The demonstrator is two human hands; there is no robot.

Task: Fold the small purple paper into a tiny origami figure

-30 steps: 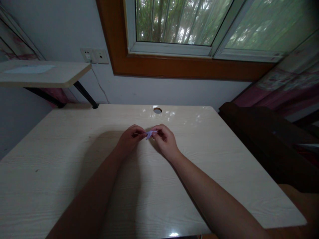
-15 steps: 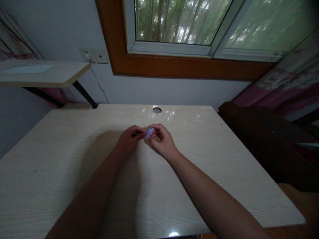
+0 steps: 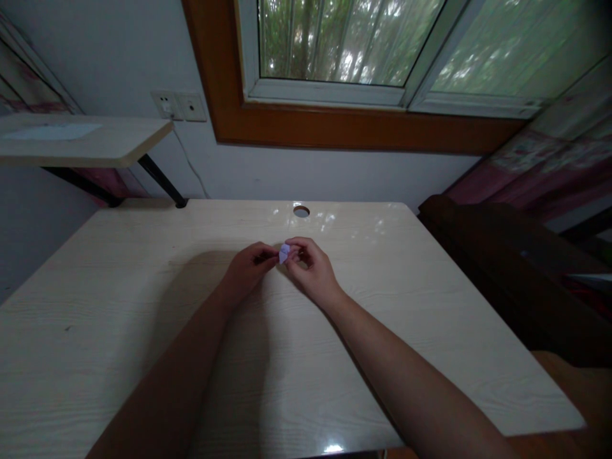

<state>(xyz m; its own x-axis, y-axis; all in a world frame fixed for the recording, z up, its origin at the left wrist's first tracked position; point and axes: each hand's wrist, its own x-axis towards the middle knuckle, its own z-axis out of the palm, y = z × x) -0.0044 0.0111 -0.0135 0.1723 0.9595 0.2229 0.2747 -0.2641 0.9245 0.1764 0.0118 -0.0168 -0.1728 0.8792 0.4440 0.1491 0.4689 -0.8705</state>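
A small purple folded piece of paper [image 3: 284,253] is held between my two hands, over the far middle of the desk. My left hand [image 3: 247,270] pinches its left side between thumb and fingers. On the other side, my right hand [image 3: 313,266] grips its right edge with thumb and fingertips, the palm partly hollow. Creased facets show on the paper, but its full shape is partly hidden by the fingertips.
The pale wood-grain desk [image 3: 306,357] has a round cable hole [image 3: 301,211] near its back edge. A raised shelf [image 3: 119,143] on black legs stands at the left, with a white sheet [image 3: 52,132] on it. Dark furniture [image 3: 502,274] is at the right, below a curtain.
The purple paper has turned slightly between my fingers and shows different facets, a little further left. Both hands stay nearly in place, still holding it.
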